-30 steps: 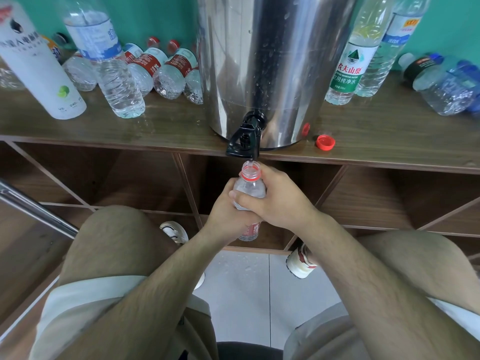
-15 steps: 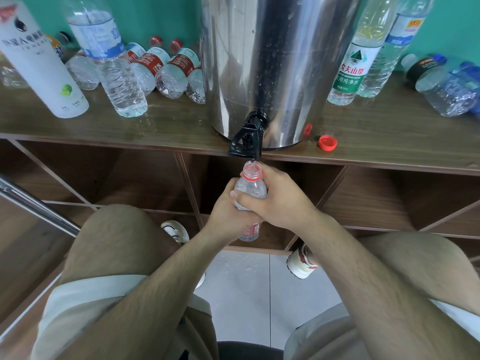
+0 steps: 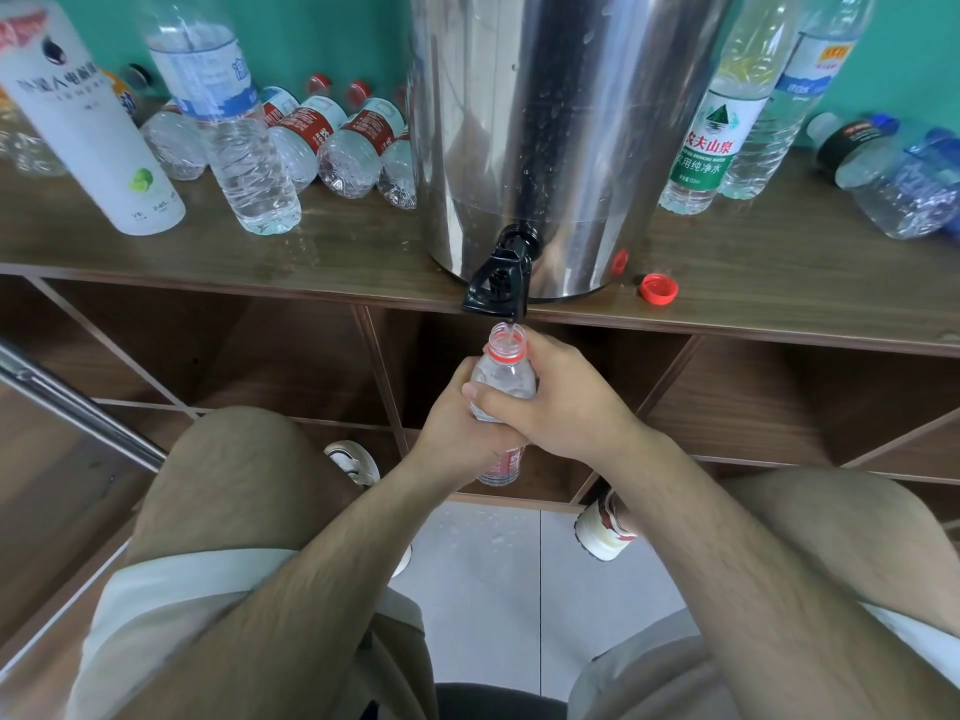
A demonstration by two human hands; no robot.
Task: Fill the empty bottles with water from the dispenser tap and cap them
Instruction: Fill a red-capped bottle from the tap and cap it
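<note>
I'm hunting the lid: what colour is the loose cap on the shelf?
The cap is red; head view.

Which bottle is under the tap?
The small red-labelled bottle in the left hand and right hand, below the black tap; others stand or lie on the shelf.

Silver dispenser (image 3: 545,122), droplet-speckled; black tap (image 3: 498,278). Clear bottle (image 3: 503,379), red neck ring, red print. Red cap (image 3: 658,289) on dark brown woodgrain shelf (image 3: 779,283). Teal wall (image 3: 322,33). Green-and-white label (image 3: 704,148) beside dispenser. Khaki shorts (image 3: 234,475), white floor tiles (image 3: 467,589).
</note>
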